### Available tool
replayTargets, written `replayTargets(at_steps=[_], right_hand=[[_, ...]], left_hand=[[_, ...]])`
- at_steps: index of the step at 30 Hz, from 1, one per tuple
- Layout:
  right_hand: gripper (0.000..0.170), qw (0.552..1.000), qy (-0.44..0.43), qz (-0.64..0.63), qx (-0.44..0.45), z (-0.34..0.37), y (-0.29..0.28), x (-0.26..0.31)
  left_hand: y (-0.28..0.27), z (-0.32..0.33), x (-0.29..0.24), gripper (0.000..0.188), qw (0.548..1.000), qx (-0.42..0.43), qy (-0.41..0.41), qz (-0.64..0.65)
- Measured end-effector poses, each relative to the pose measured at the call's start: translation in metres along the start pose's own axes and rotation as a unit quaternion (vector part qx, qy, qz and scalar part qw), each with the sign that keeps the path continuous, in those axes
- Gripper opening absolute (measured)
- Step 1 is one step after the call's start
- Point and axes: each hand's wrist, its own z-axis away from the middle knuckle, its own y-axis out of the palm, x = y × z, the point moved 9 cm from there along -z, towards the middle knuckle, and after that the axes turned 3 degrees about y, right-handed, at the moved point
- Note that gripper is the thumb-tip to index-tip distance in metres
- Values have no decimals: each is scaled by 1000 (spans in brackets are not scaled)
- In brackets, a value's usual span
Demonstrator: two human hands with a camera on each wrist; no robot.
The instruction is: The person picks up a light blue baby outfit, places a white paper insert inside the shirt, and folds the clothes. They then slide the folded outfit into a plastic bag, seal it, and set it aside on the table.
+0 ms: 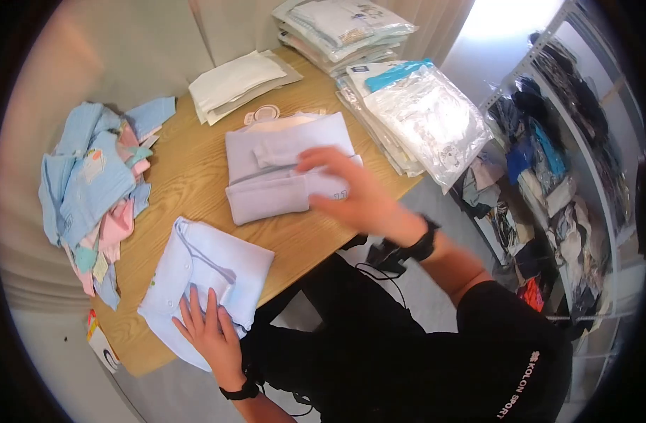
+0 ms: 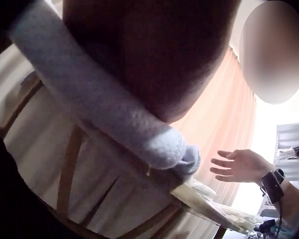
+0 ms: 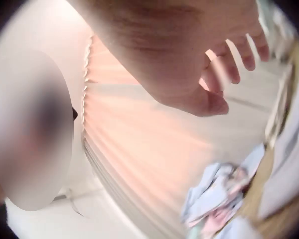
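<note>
A pale blue garment, folded and with snaps along one edge, lies at the table's near left edge. My left hand rests flat on it with fingers spread. In the left wrist view that hand is a dark shape above the pale cloth. Farther right lies a lavender garment, its lower part folded over. Blurred, my right hand hovers over the right side of this garment, fingers apart and holding nothing. The right wrist view shows its loosely extended fingers.
Blue, pink and green clothes are heaped along the table's left edge. White sheets or bags lie at the back. Plastic-wrapped garments stand in stacks at the back and right. A shelf rack with clothes is beyond the right side.
</note>
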Motion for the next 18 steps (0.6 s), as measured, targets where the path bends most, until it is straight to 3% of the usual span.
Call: replayTargets(at_steps=[2,3,5,8,11,14,17,18], right_hand=[[46,976,-26,200,-77,5,-52,9],[46,941,-34,317,-116,11,-74,14],[49,851,46,499,-156,28,-113,-7],[54,774,188,590,-135,69,-143,-60],[53,802,245,539,-78,87,-148,-84],[51,798,293,519,-88,101,-161,-112],[49,810,152,548,-146,104,-148,-86],[48,800,141,563,-152,106,-148,-86]], left_hand=[[0,-6,2,37,1000,9,-12,0],[1,-8,3,38,1000,15,-19,0],[5,-12,9,39,999,32,-24,-1],[8,-17,16,42,998,52,-31,8],[14,-24,24,43,998,57,-20,4],[16,-32,31,44,998,62,-7,5],[16,-36,31,44,998,64,-2,13],[15,-36,31,44,998,60,-2,16]])
